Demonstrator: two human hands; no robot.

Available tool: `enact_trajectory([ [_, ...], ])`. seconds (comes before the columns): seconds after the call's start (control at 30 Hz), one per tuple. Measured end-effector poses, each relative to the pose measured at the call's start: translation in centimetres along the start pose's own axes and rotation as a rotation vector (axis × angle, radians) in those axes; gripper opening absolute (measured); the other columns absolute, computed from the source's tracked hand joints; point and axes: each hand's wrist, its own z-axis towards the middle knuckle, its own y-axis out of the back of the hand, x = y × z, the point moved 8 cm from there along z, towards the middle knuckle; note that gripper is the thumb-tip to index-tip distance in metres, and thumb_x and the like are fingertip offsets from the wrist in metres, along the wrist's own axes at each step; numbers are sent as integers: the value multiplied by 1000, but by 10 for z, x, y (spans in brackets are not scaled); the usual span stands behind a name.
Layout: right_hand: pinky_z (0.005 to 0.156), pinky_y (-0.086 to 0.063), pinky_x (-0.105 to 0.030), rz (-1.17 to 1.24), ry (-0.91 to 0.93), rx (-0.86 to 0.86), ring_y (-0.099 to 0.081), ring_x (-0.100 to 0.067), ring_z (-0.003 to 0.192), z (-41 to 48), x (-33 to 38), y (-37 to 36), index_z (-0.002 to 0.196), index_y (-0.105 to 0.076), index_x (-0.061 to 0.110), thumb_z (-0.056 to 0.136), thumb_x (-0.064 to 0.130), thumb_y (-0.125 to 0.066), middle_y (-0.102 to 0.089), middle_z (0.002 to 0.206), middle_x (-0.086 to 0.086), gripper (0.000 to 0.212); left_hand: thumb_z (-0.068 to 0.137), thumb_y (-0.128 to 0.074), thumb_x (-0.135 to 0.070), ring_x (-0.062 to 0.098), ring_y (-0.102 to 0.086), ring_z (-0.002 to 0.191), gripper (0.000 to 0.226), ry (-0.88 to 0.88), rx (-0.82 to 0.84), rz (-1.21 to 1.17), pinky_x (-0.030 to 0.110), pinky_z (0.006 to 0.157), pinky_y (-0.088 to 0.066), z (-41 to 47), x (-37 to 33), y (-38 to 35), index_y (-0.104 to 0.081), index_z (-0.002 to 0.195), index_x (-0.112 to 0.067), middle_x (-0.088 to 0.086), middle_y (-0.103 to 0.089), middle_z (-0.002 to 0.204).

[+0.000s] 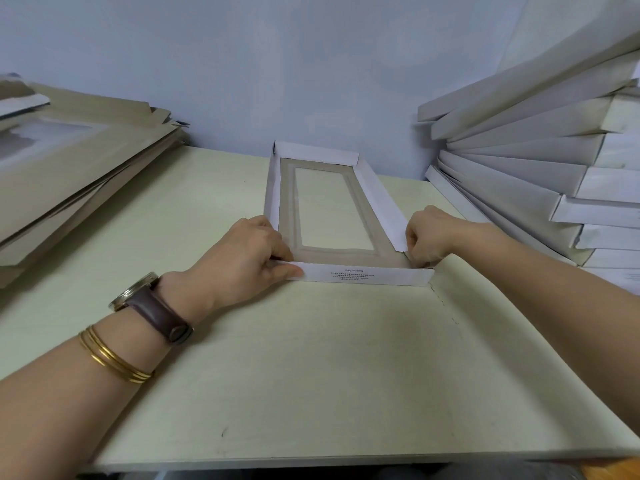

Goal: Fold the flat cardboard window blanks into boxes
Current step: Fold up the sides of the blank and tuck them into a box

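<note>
A long cardboard window box (379, 199) lies on the pale table (311, 358), its clear window facing down and its white side walls folded up. The near end flap (360, 274), white with small print, stands up. My left hand (249, 258) pinches the flap's left corner with thumb and fingers. At the near right corner, my right hand (436, 237) has its fingers curled over the corner, gripping the side wall and flap end.
A slanted pile of flat brown window blanks (79, 178) fills the left side. Several folded white boxes (540, 161) are stacked at the right, leaning outward. A light wall stands just behind the box. The table's near edge is close to me.
</note>
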Motion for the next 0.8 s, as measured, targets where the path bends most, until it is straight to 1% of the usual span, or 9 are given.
enact_trajectory([
  [0.07,52,-47,-23,-7,-14,-6,-63,-27,57,-1,-3,2,61,-61,9,64,5,-66,-50,77,-5,7,83,-71,-38,16,-45,80,24,-1,-2,11,29,73,-36,0,0,0,-77,82,-16,-11,-55,64],
  [0.13,50,-46,-22,0,-30,2,-58,-24,51,-2,-5,2,64,-61,8,66,8,-71,-55,72,-6,9,84,-71,-38,16,-45,80,24,3,1,11,29,73,-37,0,0,0,-77,81,-15,-11,-55,63],
  [0.23,50,-48,-23,-1,-36,33,-54,-24,53,-2,-5,0,65,-60,7,64,7,-73,-58,67,-7,13,84,-71,-39,16,-46,81,25,10,7,4,28,73,-37,0,1,0,-76,80,-15,-11,-56,63],
  [0.3,53,-53,-25,22,-40,63,-58,-24,54,-2,-4,-2,67,-61,5,66,3,-72,-61,71,-10,11,84,-71,-39,16,-46,81,25,14,7,11,28,74,-37,-1,2,-1,-76,80,-15,-9,-59,66],
  [0.33,52,-53,-24,38,-45,75,-60,-23,53,-3,-4,-3,68,-61,4,67,1,-71,-62,70,-9,10,84,-71,-40,16,-46,81,25,17,5,9,28,74,-36,-1,3,-1,-77,81,-15,-8,-60,67],
  [0.4,50,-50,-21,68,-53,85,-62,-21,49,-4,-3,-4,65,-59,4,68,-3,-68,-61,64,-8,11,84,-71,-40,17,-48,83,25,18,3,4,27,74,-37,-1,3,-1,-77,82,-16,-7,-63,69],
  [0.57,51,-44,-18,107,-62,84,-59,-22,49,-6,0,-7,59,-54,6,67,-7,-57,-55,58,-8,16,84,-71,-40,18,-51,85,25,14,5,10,30,76,-41,-1,3,-1,-77,82,-16,-7,-65,71],
  [0.73,49,-51,-21,175,-60,165,-58,-17,44,-9,0,-7,61,-60,2,67,-11,-65,-56,46,-2,15,84,-71,-40,16,-50,85,25,20,13,13,28,77,-39,0,5,-1,-77,83,-16,-12,-61,70],
  [0.8,52,-53,-23,171,-58,180,-59,-18,46,-9,1,-7,61,-60,1,67,-12,-66,-57,47,-3,16,83,-71,-41,15,-49,84,25,20,10,13,27,76,-37,0,5,-1,-77,83,-16,-12,-60,69],
])
